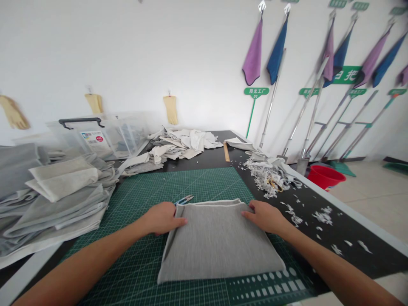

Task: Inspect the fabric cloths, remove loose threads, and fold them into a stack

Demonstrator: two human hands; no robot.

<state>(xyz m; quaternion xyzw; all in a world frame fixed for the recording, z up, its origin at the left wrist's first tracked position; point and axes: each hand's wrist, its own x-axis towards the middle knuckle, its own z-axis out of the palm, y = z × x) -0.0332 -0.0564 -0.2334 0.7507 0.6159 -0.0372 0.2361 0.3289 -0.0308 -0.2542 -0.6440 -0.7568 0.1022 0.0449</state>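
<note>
1. The left hand lies flat, its fingers close together on a folded grey fabric panel, pinching nothing. The pressure looks meant to stop the cloth sliding.
2. The right hand mirrors it, fingers slightly curled on the panel's far corner, gripping nothing.
3. The panel lies between and below both sets of fingers, on a green gridded cutting mat, probably chosen for lining up edges.
4. Just beyond the left fingertips, small blue-handled scissors sit within easy reach.
5. Well left of those fingers rises a stack of folded grey cloth; right of the right fingers, white fabric scraps litter a black tabletop.
</note>
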